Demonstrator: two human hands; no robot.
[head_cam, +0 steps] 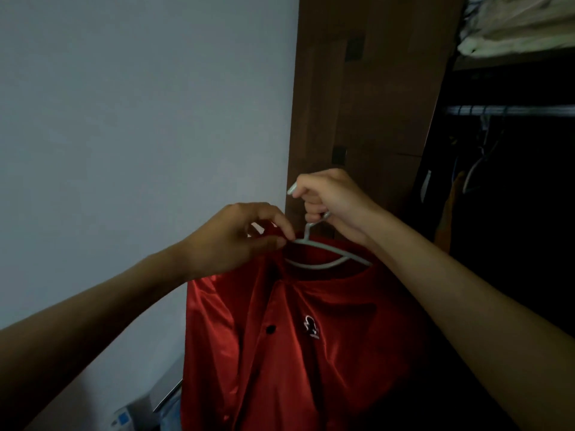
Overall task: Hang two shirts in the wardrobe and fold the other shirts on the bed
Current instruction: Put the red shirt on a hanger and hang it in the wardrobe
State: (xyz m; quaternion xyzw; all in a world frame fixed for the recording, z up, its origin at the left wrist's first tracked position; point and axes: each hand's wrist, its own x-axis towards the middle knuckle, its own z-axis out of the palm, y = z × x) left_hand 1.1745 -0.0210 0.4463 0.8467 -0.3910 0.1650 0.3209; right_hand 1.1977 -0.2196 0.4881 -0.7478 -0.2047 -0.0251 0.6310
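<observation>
A shiny red shirt [311, 337] with black buttons and a small chest emblem hangs on a pale grey hanger [326, 258] in front of me. My right hand [333, 203] grips the hanger's hook from above. My left hand [242, 237] pinches the shirt's collar at the hanger's left shoulder. To the right, the open wardrobe [513, 213] is dark inside, and its metal rail [510, 110] carries several hangers and clothes.
The brown wardrobe door [357, 104] stands open behind my hands, beside a plain white wall [140, 119]. A shelf at the top right holds pale folded bedding [522, 23]. Low on the left sit a white unit and a small blue-and-white object [123, 419].
</observation>
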